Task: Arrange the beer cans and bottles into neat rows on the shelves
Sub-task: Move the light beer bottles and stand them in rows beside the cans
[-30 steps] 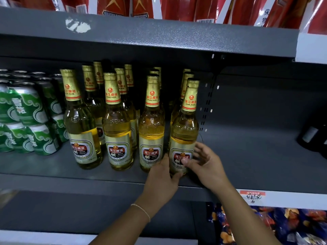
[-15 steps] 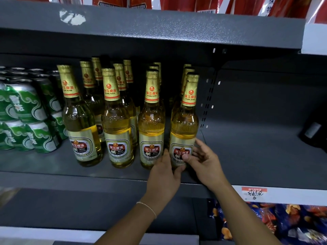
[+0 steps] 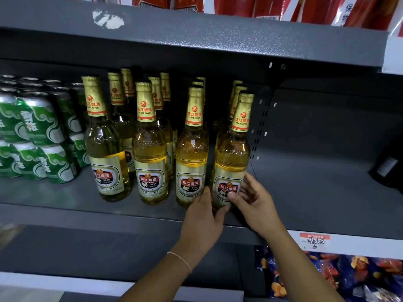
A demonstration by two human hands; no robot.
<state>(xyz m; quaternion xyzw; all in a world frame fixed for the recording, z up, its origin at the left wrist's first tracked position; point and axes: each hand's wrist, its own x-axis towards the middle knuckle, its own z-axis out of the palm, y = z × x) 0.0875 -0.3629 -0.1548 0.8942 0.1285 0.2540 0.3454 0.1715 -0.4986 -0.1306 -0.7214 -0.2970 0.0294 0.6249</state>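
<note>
You've got both hands on the rightmost front bottle point(image 3: 230, 162) at the shelf point(image 3: 316, 192) edge: left hand point(image 3: 204, 219) cupping its base, right hand point(image 3: 254, 201) fingers wrapped round its label.

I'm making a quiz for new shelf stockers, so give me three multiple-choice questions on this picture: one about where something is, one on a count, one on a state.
1. Where are the green cans?
A. Left of the bottles
B. Right of the bottles
C. On the shelf above

2. How many bottles stand in the front row?
A. Two
B. Four
C. Six

3. What are the hands doing?
A. Hanging free
B. Both on the rightmost front bottle
C. Lifting a can

Answers:
1. A, the cans sit stacked at the shelf's left end.
2. B, four labels face forward along the shelf edge.
3. B, the left hand and right hand touch its lower label from either side while it stands upright.
</note>
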